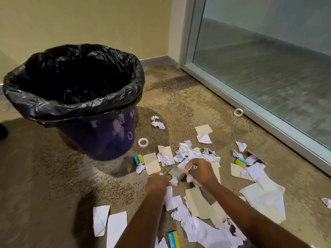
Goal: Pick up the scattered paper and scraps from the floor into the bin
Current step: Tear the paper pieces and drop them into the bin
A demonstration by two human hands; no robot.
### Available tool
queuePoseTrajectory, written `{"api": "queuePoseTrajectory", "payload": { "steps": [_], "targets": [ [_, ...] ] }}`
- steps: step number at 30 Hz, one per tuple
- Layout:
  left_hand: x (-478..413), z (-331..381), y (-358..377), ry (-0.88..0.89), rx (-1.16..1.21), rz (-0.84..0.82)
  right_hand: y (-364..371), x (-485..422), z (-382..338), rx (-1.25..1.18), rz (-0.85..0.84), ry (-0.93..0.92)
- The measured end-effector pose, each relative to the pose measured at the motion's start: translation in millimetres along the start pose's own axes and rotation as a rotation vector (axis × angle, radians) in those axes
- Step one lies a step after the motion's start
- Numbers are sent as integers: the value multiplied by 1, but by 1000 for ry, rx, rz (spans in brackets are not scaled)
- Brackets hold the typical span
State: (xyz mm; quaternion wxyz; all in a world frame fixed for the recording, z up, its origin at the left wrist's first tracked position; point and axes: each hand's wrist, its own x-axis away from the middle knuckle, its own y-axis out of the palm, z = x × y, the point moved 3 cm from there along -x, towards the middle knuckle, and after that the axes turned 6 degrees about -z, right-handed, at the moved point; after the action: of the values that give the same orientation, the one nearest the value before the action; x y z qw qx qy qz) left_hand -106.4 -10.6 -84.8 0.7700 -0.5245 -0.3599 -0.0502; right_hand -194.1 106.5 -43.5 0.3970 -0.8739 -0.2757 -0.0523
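A purple bin (pixel 100 138) lined with a black bag (pixel 75 102) stands at the left on the carpet. White crumpled paper (pixel 186 153), beige cards (pixel 152 163) and small blue-and-yellow boxes (pixel 138 159) lie scattered to its right and toward me. My right hand (pixel 200 170) is closed around white paper scraps in the middle of the pile. My left hand (pixel 156 181) is low beside it, fingers curled over scraps on the floor; whether it grips any I cannot tell.
Two tape rolls lie on the carpet, one (pixel 143 142) beside the bin, one (pixel 238 112) by the glass door frame (pixel 268 122) on the right. A yellow wall (pixel 89 24) runs behind the bin. Large white sheets (pixel 265 196) lie at the lower right.
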Motion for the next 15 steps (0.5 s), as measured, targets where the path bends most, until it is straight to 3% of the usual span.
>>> {"api": "queuePoseTrajectory", "payload": {
  "steps": [4, 9, 12, 15],
  "targets": [
    [17, 5, -21, 58, 123, 139, -42, -9, -43, -266, 181, -26],
    [78, 13, -124, 242, 462, 541, -97, -27, -159, -613, 279, -212],
    [128, 5, -199, 341, 455, 901, -109, -27, -235, -581, 288, -391],
    [148, -23, -258, 265, 372, 1165, -101, -27, -290, -437, 290, -459]
  ]
}}
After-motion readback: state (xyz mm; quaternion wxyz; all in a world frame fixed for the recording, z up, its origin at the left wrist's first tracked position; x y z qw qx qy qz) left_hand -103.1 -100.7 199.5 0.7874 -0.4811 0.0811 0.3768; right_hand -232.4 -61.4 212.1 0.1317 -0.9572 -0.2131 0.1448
